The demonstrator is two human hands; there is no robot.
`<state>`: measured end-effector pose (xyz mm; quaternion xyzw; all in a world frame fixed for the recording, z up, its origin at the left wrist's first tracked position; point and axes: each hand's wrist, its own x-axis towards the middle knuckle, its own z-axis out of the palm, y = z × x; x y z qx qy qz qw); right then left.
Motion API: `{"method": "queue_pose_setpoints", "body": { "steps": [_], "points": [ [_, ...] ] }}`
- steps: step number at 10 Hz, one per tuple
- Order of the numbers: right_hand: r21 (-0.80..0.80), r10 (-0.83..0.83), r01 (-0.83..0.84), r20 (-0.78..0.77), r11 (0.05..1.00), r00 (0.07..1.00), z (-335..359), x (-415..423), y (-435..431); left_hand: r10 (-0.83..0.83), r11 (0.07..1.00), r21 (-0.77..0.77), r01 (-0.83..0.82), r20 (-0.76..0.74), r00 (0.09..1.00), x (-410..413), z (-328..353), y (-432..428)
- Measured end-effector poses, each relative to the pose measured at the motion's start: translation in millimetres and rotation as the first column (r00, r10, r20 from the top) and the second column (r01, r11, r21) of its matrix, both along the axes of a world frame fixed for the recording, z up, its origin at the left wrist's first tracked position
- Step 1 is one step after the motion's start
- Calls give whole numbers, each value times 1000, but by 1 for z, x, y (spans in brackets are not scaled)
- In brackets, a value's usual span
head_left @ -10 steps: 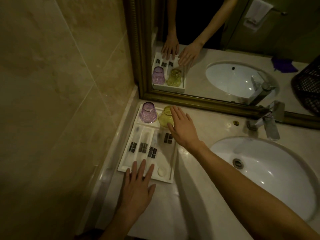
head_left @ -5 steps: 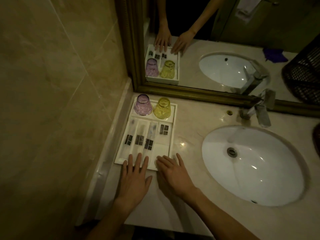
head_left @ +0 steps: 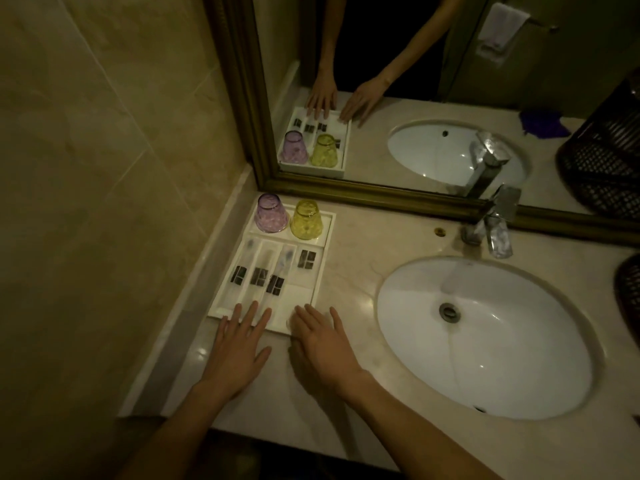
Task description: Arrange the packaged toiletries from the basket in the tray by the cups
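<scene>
A white divided tray [head_left: 328, 237] lies on the counter in the left corner under the mirror. At its far end a purple cup [head_left: 271, 213] and a yellow cup [head_left: 306, 220] stand upside down. Three long clear packets [head_left: 259, 271] with dark labels fill the narrow slots, and a small packet [head_left: 307, 259] lies in the right compartment. My left hand [head_left: 239, 344] lies flat with its fingertips over the tray's near edge, holding nothing. Beside it my right hand [head_left: 320, 336] rests flat at the tray's near right corner, also with nothing in it.
A white oval sink [head_left: 485, 337] is set in the marble counter [head_left: 349, 244] to the right, with a chrome tap [head_left: 495, 226] behind it. A dark woven basket [head_left: 628, 289] shows at the right edge. The tiled wall [head_left: 104, 168] runs along the left.
My right hand came back from beside the yellow cup to the tray's near right corner. My left hand has stayed at the near edge. The view has shifted slightly.
</scene>
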<state>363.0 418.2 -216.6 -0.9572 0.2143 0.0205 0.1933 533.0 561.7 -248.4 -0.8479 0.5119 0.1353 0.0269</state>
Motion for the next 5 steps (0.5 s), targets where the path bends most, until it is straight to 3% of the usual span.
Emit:
{"method": "queue_pose_setpoints", "body": {
  "steps": [4, 5],
  "points": [
    [-67, -54, 47, -108, 997, 993, 3, -100, -43, 90, 994, -54, -94, -75, 993, -43, 22, 0],
    [-104, -167, 160, -59, 982, 984, 19, -123, -73, 52, 987, -149, -59, -48, 997, -53, 37, -24]
  ]
}}
